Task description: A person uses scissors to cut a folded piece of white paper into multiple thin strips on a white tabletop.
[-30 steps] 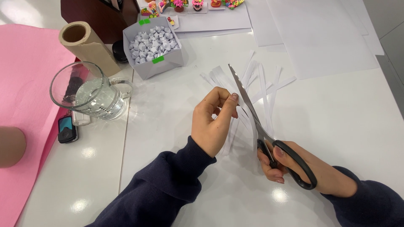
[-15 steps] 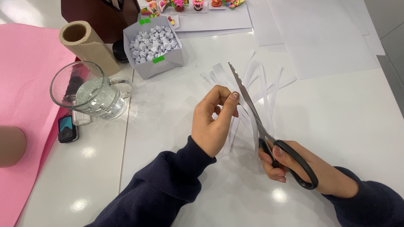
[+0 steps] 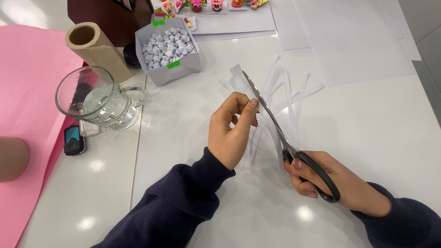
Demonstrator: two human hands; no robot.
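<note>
Black-handled scissors (image 3: pixel 294 151) sit gripped in my right hand (image 3: pixel 340 183), near right; my left hand (image 3: pixel 232 131) pinches the white paper strip (image 3: pixel 257 138) mid-surface. I'd keep it taut, blades along its length, clear of cut strips (image 3: pixel 289 92) beyond.

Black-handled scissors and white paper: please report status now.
Right hand grips black-handled metal scissors, blades closed. Left hand pinches white paper sheet. Cut white strips lie just beyond blades.
</note>
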